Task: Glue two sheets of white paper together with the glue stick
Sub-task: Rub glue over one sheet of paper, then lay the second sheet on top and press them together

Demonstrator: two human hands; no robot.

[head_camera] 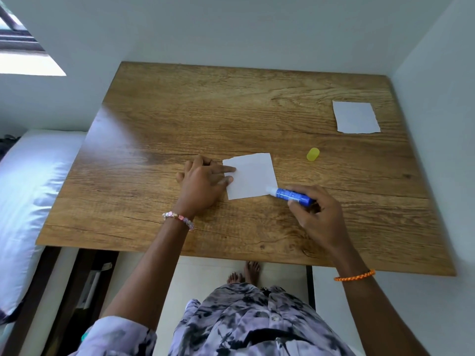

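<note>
The right hand (314,214) grips a blue glue stick (291,195), its white tip touching the near right corner of a small square white paper sheet (252,177). The left hand (203,185) presses flat fingers on that sheet's left edge. Right of the sheet lies a yellow cap (313,154); farther right and beyond, well apart, a second white paper sheet (356,116) lies on the wooden table (180,111).

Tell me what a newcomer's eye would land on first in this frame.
Mid-table, the right hand grips a blue glue stick, its white tip at the near right corner of a small white paper sheet that the left hand pins flat. A yellow cap lies right of it; a second white sheet sits far right.
</note>
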